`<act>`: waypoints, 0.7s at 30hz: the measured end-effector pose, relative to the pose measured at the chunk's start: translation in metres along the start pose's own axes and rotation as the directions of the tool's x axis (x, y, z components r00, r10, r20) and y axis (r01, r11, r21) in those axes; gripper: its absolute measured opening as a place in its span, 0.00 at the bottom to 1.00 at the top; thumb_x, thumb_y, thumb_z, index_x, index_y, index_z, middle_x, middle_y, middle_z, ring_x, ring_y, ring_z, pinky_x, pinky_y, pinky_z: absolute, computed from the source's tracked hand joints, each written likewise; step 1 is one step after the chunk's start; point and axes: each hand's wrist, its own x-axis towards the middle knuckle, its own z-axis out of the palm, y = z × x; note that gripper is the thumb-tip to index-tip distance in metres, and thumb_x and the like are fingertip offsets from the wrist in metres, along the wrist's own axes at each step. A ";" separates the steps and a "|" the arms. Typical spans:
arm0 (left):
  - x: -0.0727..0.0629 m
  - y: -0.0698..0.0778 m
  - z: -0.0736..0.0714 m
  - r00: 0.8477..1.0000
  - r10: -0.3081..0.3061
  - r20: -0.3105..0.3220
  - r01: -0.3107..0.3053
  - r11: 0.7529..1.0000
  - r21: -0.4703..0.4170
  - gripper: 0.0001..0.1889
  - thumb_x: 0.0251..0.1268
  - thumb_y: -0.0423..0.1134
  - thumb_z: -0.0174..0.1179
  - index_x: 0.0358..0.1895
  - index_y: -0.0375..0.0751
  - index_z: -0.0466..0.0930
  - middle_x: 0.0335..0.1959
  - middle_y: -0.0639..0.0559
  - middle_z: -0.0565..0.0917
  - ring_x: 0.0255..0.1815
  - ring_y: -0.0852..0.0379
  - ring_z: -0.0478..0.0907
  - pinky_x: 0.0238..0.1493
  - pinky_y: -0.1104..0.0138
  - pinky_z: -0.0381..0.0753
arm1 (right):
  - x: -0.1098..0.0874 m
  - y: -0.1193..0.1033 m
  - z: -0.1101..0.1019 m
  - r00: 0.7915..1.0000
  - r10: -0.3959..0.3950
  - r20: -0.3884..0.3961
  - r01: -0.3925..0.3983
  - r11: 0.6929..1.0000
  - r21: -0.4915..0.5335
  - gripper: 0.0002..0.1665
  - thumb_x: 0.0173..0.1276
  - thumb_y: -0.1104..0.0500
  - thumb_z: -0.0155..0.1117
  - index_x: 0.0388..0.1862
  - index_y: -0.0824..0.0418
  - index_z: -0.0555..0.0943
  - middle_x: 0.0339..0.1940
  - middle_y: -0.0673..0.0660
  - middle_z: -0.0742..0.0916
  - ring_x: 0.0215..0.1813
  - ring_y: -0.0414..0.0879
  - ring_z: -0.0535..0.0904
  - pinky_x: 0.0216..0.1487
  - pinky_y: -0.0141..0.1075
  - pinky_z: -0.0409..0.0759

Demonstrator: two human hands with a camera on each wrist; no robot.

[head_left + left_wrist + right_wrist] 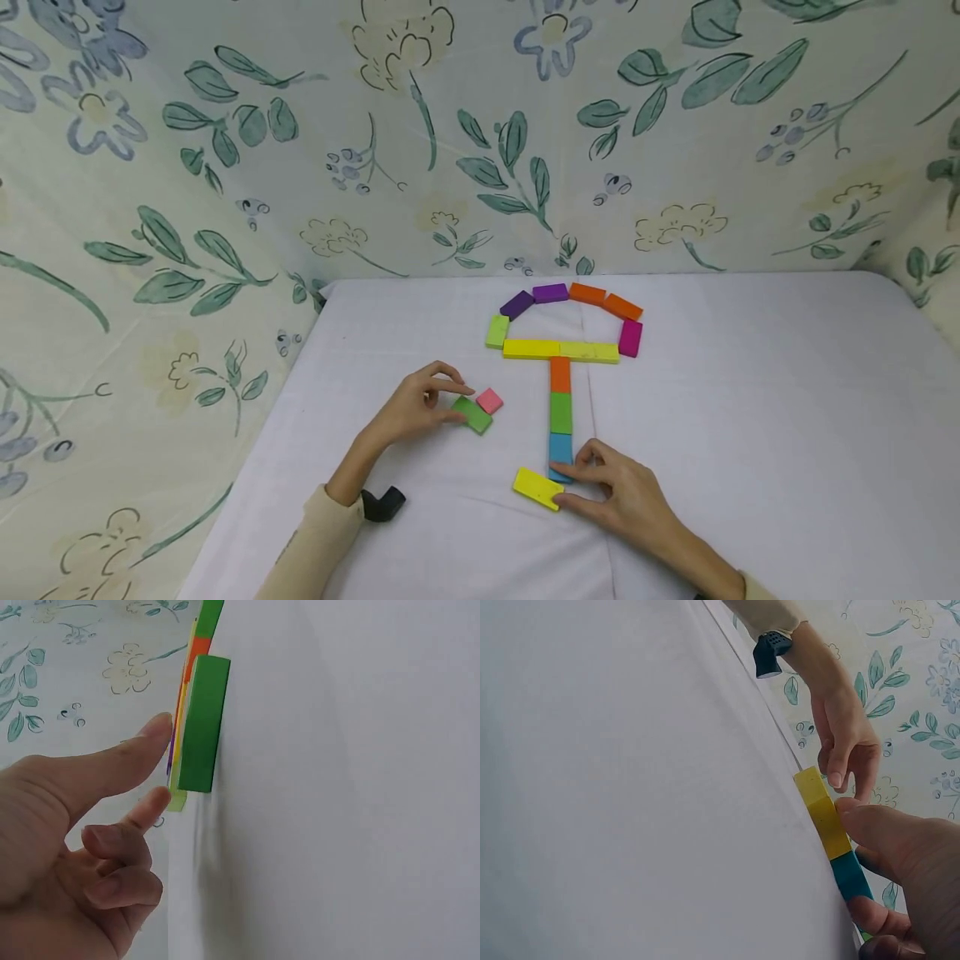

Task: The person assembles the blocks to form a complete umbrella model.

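The left hand (416,404) is at a green block (474,415), its thumb and index finger spread at the block's near edge. In the left wrist view, that green block (205,724) lies just beyond the fingertips. A small pink block (490,401) sits against the green one. Lower right, the right hand (626,492) has its thumb at the right end of a yellow block (536,487), which lies slanted. Its index fingertip touches the blue block (560,450) beside it. The right wrist view shows the yellow block (826,821) meeting the blue one.
Above the blue block, a green block (560,412) and an orange block (560,375) make a column. It meets a row of yellow blocks (532,349), over which purple (551,293), orange (587,293) and other blocks arch. White cloth (750,417) covers the table.
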 end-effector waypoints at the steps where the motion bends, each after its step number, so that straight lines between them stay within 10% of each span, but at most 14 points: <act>1: 0.000 -0.003 -0.002 1.000 -0.008 0.019 0.008 1.000 -0.017 0.17 0.56 0.35 0.78 0.50 0.46 0.92 0.53 0.49 0.81 0.24 0.62 0.64 0.30 0.74 0.64 | 0.000 0.000 0.000 1.000 0.005 0.003 -0.005 1.000 -0.001 0.23 0.54 0.45 0.84 0.50 0.45 0.92 0.36 0.36 0.76 0.28 0.28 0.63 0.26 0.22 0.63; 21: 0.013 -0.021 -0.008 0.954 0.099 0.283 -0.063 0.989 -0.131 0.13 0.60 0.31 0.74 0.48 0.48 0.92 0.51 0.51 0.84 0.29 0.61 0.66 0.33 0.74 0.65 | 0.000 0.002 0.001 1.000 -0.010 -0.002 0.010 1.000 -0.018 0.23 0.52 0.46 0.85 0.49 0.45 0.92 0.36 0.36 0.76 0.28 0.28 0.63 0.26 0.22 0.64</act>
